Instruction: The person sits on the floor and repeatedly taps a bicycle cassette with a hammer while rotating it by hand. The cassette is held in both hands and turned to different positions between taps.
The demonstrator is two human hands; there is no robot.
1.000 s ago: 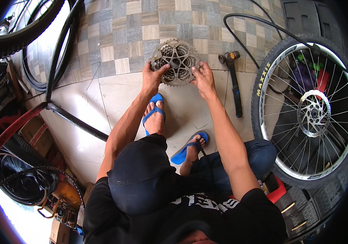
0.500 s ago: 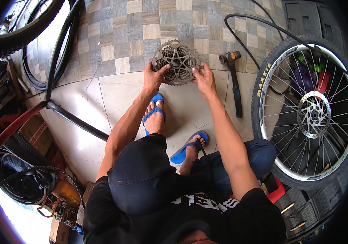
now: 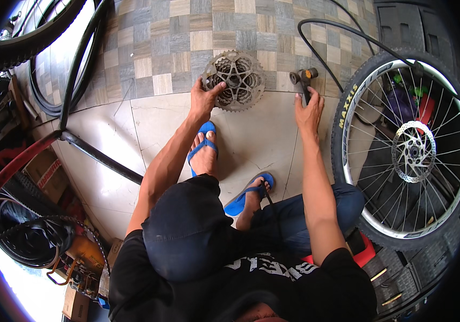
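Note:
My left hand (image 3: 206, 101) is closed on the left edge of a bicycle cassette (image 3: 235, 80), its thumb over the front sprocket and its fingers underneath. The cassette is a round stack of dull metal sprockets with a spoked face turned up. To its right, my right hand (image 3: 309, 111) is around the dark handle of a mallet (image 3: 304, 76), thumb on one side and fingers on the other. The mallet's head has an orange-yellow end and lies on the floor. Hand and forearm cover most of its handle.
A bicycle wheel (image 3: 342, 155) with a disc rotor (image 3: 413, 152) stands close on the right. A black cable (image 3: 316, 21) curves beyond the mallet. On the left are a red and black bike frame (image 3: 63, 134), a tyre (image 3: 42, 43) and boxes (image 3: 50, 174). My feet in blue sandals (image 3: 204, 147) are below the cassette.
My right hand has let go of the cassette's right edge and moved right onto the mallet's handle. My left hand stays on the cassette, which has barely moved.

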